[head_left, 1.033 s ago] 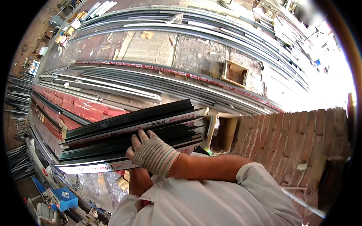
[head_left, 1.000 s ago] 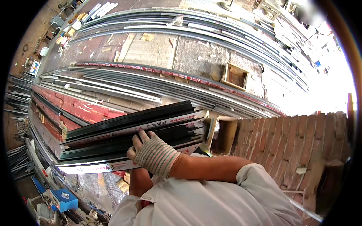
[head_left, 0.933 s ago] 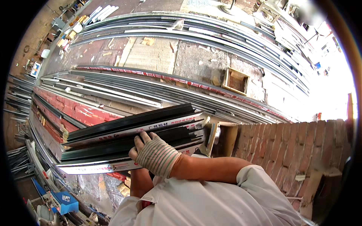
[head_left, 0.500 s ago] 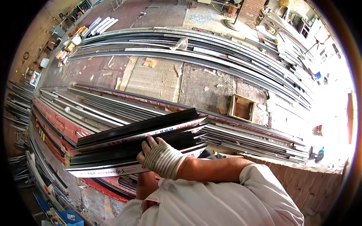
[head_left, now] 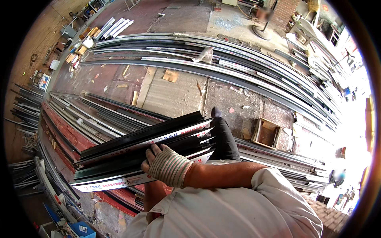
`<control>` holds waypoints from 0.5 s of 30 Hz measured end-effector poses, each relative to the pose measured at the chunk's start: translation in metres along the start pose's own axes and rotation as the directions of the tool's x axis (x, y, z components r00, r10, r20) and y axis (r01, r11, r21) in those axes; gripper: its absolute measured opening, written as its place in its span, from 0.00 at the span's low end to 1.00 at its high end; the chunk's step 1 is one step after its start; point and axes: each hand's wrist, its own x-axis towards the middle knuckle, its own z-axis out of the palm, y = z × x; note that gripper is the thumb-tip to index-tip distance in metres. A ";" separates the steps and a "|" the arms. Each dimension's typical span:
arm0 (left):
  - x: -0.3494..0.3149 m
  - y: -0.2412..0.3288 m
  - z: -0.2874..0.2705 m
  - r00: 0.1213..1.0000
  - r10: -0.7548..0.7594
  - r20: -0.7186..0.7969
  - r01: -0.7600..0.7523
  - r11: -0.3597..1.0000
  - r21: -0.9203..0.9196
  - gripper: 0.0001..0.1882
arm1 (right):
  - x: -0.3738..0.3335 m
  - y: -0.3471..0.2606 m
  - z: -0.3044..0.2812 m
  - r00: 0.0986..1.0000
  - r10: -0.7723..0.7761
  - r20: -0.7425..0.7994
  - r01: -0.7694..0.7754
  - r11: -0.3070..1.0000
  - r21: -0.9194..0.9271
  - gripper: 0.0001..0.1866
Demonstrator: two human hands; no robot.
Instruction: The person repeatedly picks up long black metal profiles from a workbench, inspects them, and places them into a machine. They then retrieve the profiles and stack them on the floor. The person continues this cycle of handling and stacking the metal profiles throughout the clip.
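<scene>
A bundle of cut black metal profiles, with white printed protective film along some faces, lies across my front, slanting up to the right. My right hand, in a striped work glove with bare fingertips, rests on top of the bundle, its fingers curled over a profile. My left forearm goes up beneath the bundle; the left hand is hidden under the profiles. The cut ends of the profiles, on the right, are uneven.
Long profiles lie in rows across the floor ahead; more metal lengths lie at the left and to the right below. My dark-trousered leg is beside the bundle's right end. A wooden box and scraps sit on the concrete.
My leg and shoe have come into view past the bundle's right end. The floor and its stacks have shifted right and slightly down in view. The bundle remains in my arms.
</scene>
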 end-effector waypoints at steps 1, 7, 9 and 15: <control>0.017 0.001 0.004 1.000 0.011 -0.009 -0.011 1.000 0.001 0.38 | 0.008 0.019 -0.002 1.000 -0.014 0.011 0.014 1.000 0.012 0.16; 0.133 -0.002 0.038 0.991 0.093 -0.101 -0.095 0.995 -0.014 0.38 | 0.070 0.157 -0.014 0.990 -0.136 0.034 0.135 0.991 0.024 0.16; 0.179 -0.008 0.053 0.984 0.113 -0.140 -0.118 0.993 -0.023 0.38 | 0.093 0.205 -0.022 0.976 -0.180 0.120 0.174 0.983 0.055 0.17; 0.295 -0.015 0.120 0.965 0.100 -0.241 -0.115 0.992 -0.046 0.38 | 0.147 0.348 -0.081 0.966 -0.226 0.124 0.215 0.972 0.098 0.16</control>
